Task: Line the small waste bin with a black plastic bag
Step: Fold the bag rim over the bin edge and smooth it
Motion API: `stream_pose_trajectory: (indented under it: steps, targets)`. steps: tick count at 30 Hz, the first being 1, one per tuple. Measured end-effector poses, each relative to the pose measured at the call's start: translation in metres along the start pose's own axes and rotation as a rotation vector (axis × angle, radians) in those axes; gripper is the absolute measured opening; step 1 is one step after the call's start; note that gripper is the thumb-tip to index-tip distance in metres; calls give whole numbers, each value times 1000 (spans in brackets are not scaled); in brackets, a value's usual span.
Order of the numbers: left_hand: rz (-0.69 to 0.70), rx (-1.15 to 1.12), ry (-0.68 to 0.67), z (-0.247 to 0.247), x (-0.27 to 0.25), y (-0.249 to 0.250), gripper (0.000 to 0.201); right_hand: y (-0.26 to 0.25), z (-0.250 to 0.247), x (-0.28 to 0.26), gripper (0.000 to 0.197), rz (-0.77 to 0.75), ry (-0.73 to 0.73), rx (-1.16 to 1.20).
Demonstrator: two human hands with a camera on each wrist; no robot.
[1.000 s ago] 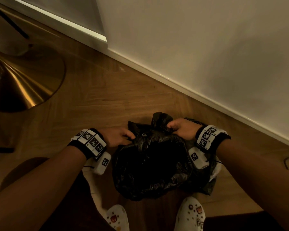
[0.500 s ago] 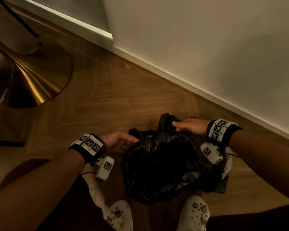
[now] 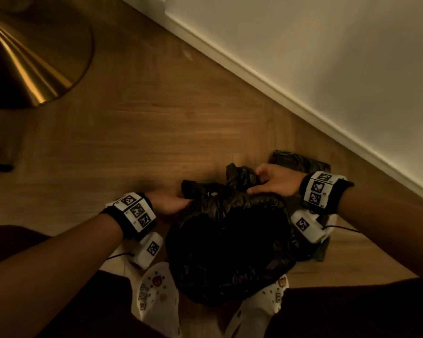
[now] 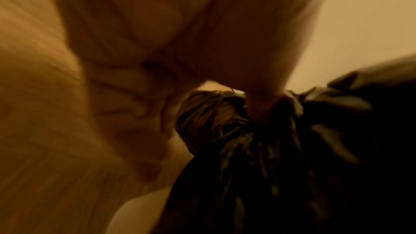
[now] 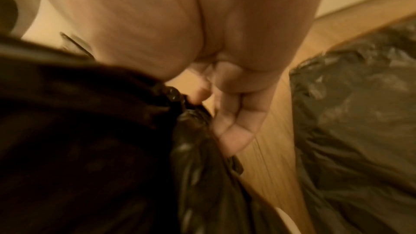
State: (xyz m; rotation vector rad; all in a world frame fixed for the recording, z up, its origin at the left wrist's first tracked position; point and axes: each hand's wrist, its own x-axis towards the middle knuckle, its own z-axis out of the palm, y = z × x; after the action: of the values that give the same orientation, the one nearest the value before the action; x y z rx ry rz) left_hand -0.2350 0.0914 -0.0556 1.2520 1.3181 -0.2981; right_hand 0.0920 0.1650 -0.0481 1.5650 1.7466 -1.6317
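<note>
A black plastic bag (image 3: 230, 240) covers the small waste bin at my feet, its mouth dark and open. Only a pale sliver of the bin (image 4: 139, 211) shows beneath the plastic. My left hand (image 3: 173, 203) grips a bunched part of the bag (image 4: 213, 113) at the far left of the rim, thumb pressed into the folds. My right hand (image 3: 271, 184) pinches another bunched ear of the bag (image 5: 193, 99) at the far rim, fingers curled. The two bunches meet in a twisted knot between my hands.
A second crumpled dark bag (image 3: 300, 162) lies on the wooden floor just beyond my right hand, near the white skirting board (image 3: 303, 103). A brass lamp base (image 3: 35, 57) stands at the far left. My white clogs (image 3: 156, 296) flank the bin.
My left hand has moved right, from just beside the bag, and taken hold of its bunched edge. The right hand stays on its ear. The head view has dropped closer.
</note>
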Motion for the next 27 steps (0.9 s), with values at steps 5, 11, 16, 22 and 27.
stream_pose_trajectory:
  steps: [5,11,16,22,27]
  targets:
    - [156,-128,-119,4,-6,26,42,-12,9,-2,62,-63,-175,29]
    - [358,-230,45,4,1,34,25,-17,14,-1,37,-178,-146,-2]
    - [422,173,126,-4,2,31,21,-16,15,-5,32,-358,-75,-84]
    - [405,164,169,-9,2,45,31,-20,10,-3,16,-283,-180,-112]
    - [208,-259,9,-13,8,43,27,-28,3,-3,51,-13,-186,64]
